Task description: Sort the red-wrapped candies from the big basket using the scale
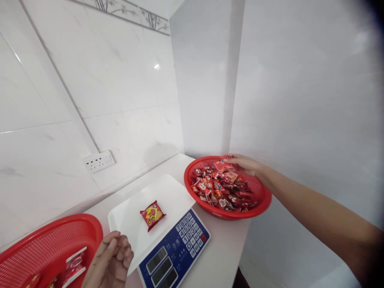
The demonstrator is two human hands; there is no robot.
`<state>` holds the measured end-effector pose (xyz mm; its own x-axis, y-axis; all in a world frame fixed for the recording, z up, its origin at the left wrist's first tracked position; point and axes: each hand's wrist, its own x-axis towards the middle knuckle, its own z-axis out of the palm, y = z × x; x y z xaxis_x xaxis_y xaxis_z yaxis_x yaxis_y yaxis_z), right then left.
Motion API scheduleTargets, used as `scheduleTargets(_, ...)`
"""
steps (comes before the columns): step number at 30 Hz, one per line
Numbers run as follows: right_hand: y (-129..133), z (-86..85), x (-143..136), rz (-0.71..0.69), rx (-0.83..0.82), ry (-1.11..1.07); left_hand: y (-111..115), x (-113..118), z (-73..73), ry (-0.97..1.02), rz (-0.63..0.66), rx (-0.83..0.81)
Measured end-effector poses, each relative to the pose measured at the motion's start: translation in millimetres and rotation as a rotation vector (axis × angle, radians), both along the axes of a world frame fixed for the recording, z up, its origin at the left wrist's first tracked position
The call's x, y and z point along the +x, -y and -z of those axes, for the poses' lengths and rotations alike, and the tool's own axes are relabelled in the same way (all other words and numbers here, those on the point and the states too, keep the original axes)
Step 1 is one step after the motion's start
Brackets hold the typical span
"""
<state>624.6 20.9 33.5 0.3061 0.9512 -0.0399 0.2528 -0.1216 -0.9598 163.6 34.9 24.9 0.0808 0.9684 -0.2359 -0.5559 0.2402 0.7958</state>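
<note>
My right hand point(241, 163) is over the far rim of the right red basket point(265, 200), its fingers closed on a red snack packet point(222, 165). Below it, a heap of small red wrapped snacks point(222, 192) fills much of that basket. My left hand point(111, 260) is beside the near left corner of the scale's white pan, fingers curled in and nothing seen in them. A single red and yellow snack packet point(153, 215) lies flat on the pan of the digital scale point(177, 248). The scale's display digits are too faint to read.
At the lower left stands another red basket point(93, 228) with a few packets, among them a red and white one point(75, 266). Both baskets and the scale share a white table point(222, 244). A tiled wall with a socket point(99, 161) and a grey panel close in the back.
</note>
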Motion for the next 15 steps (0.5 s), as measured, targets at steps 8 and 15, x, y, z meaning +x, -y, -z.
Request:
scheduleTargets(8, 5.0, 49.6, 12.0, -0.049, -0.291, 0.373, 3.7, 0.0, -2.0, -0.007, -0.01, 0.001)
scheduleTargets(15, 12.0, 49.3, 10.3, -0.038, -0.297, 0.426, 6.1, 3.6, -6.2, -0.002, 0.009, 0.025)
